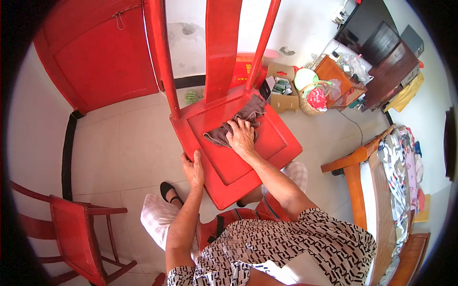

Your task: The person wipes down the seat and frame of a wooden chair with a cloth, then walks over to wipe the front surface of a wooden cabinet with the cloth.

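A red wooden chair point(257, 164) stands in front of me, its seat facing up and its tall back rising away from me. A dark brown cloth point(250, 112) lies crumpled across the rear part of the seat. On top of the cloth rests my right hand point(241, 137), its fingers bent and pressing the fabric against the seat. My left hand point(193, 169) is at the left edge of the seat, with the thumb up near the top edge and the fingers along the side.
Another red chair point(78, 233) is at the lower left. Behind the seat a watermelon point(192, 97) lies on the floor. A cardboard box point(282, 100) and a basket point(309, 106) stand at the back right. A wooden bed frame point(355, 190) is on the right.
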The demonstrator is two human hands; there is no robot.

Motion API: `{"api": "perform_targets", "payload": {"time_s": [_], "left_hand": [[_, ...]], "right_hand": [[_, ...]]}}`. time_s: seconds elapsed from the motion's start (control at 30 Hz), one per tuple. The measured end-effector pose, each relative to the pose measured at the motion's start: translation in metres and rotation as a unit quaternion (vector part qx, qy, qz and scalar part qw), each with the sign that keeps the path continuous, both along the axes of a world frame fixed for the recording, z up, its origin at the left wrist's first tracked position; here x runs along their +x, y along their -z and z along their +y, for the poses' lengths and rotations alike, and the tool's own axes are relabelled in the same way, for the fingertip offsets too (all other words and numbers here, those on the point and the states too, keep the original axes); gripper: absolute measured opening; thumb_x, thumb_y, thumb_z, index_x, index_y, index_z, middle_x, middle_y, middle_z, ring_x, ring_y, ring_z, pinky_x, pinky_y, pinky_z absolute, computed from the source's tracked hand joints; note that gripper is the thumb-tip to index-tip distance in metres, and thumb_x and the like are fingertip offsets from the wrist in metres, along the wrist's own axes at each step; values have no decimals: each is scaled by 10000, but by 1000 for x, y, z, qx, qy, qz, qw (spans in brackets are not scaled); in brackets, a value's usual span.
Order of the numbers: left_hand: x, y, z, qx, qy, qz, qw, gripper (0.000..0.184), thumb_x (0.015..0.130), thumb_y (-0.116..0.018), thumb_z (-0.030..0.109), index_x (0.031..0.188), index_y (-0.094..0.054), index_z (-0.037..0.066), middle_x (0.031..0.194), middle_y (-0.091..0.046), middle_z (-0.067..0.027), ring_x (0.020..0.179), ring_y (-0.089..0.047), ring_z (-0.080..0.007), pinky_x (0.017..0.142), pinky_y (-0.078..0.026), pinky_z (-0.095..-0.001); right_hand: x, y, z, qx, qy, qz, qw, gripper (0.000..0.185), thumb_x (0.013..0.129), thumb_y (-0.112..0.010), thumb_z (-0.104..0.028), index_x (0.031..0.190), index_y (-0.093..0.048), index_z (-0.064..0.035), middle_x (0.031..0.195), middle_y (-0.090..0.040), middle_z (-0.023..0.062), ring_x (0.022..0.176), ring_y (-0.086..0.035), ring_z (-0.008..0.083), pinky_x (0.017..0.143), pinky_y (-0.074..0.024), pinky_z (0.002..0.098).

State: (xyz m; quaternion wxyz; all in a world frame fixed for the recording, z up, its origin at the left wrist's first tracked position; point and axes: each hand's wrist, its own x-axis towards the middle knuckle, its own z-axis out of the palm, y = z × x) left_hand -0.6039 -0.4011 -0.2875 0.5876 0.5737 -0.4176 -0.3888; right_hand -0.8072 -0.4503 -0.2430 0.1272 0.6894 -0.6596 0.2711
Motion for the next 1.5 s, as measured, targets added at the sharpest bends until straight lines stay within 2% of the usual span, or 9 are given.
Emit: {"api": "perform_targets", "payload": {"time_s": [0.27,0.53,0.67,0.8,1.0,1.17,1.3,1.4,1.5], "left_hand": [[-1,-12,5,-9,5,29,1000,521,968,-661,363,1251,-519,-51,1125,-665,-214,1015,-636,-284,916,-491,-392],[0,-14,6,14,-11,-30,999,514,967,-661,356,1257,-529,-48,1086,-677,-214,974,-645,-284,885,-499,-394],[2,-22,10,13,4,-37,999,531,969,-652,368,1272,-521,-47,1124,-664,-222,1028,-635,-303,913,-484,-404],[3,-19,11,14,9,-20,1000,549,971,-648,383,1287,-511,-45,1183,-642,-216,1091,-616,-304,958,-461,-405],[-1,-38,17,30,9,-2,1000,560,981,-637,390,1295,-493,-51,1184,-641,-209,1091,-615,-288,969,-461,-393],[-1,-27,13,0,25,34,999,571,975,-648,389,1291,-492,-62,1174,-639,-214,1082,-614,-278,962,-465,-392],[-1,-31,17,44,10,13,999,545,978,-648,372,1269,-500,-65,1170,-640,-207,1081,-609,-287,964,-463,-394],[-2,-41,22,42,11,8,999,568,979,-646,379,1285,-488,-73,1180,-634,-212,1085,-606,-289,969,-460,-396],[-2,-36,22,42,18,39,998,587,983,-642,385,1301,-462,-73,1204,-620,-218,1106,-595,-284,984,-451,-396]], "right_hand": [[24,6,-13,18,36,-60,997,422,773,-678,-257,1184,-653,-166,1246,-582,132,1165,-496,353,928,-414,523],[68,-5,-24,19,-165,-35,985,436,782,-680,-229,1199,-648,-107,1190,-586,150,1132,-498,333,946,-420,480],[43,-9,-14,35,-341,-57,938,494,765,-692,-172,1248,-623,-94,1227,-593,164,1183,-513,344,999,-423,480],[16,-18,9,98,-380,-10,920,486,773,-683,-186,1247,-627,-96,1309,-585,139,1236,-507,321,1023,-408,468],[-19,-24,-10,38,-92,-56,994,698,769,-709,-207,1433,-498,-159,1462,-451,202,1166,-516,409,964,-479,517],[-27,-40,-56,165,-45,-21,985,522,803,-686,-244,1309,-585,-166,1255,-574,186,1119,-569,393,899,-519,544],[-42,-41,-87,127,-8,-162,979,431,776,-686,-277,1183,-670,-133,1026,-666,215,972,-649,380,861,-523,510],[-72,-17,-120,-28,3,-268,963,441,809,-663,-303,1212,-655,-125,1069,-657,224,1000,-632,401,884,-505,501],[-84,0,-134,73,73,-195,975,531,836,-652,-292,1328,-572,-110,1164,-595,233,1070,-578,420,917,-501,503]]}}
